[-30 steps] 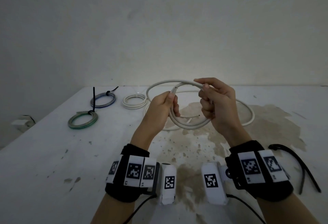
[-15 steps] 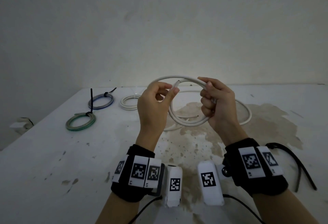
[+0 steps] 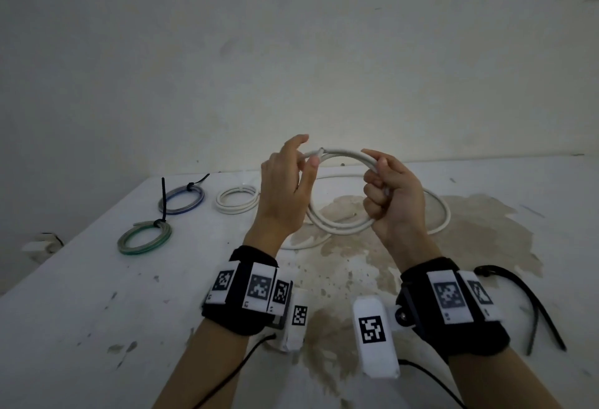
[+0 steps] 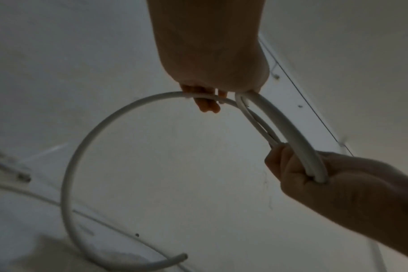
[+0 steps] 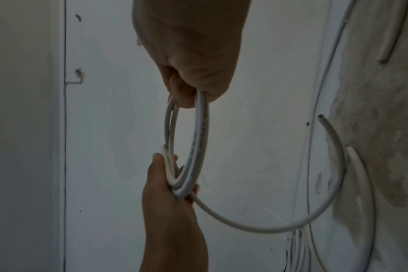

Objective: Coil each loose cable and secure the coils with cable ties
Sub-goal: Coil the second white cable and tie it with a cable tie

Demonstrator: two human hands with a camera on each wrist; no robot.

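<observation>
A thick white cable (image 3: pixel 340 153) is looped into a coil held above the table (image 3: pixel 97 311). My left hand (image 3: pixel 306 153) pinches the strands at the top of the loop, beside a cut cable end. My right hand (image 3: pixel 377 170) grips the bundled strands in a fist on the loop's right side. In the left wrist view the cable (image 4: pixel 82 156) curves down to a free end, with the right hand (image 4: pixel 314 176) clamped on several strands. The right wrist view shows the left hand (image 5: pixel 170 174) holding the strands against its fingers.
Three tied coils lie at the back left: blue (image 3: pixel 181 202), green (image 3: pixel 144 236) and white (image 3: pixel 236 201). A loose white cable (image 3: pixel 445 214) lies on the stained tabletop behind my hands. Black cable ties (image 3: pixel 522 305) lie at the right. A wall stands close behind.
My left hand has moved from the loop's lower left side up to its top, near the cable end. Both hands and the coil have risen slightly.
</observation>
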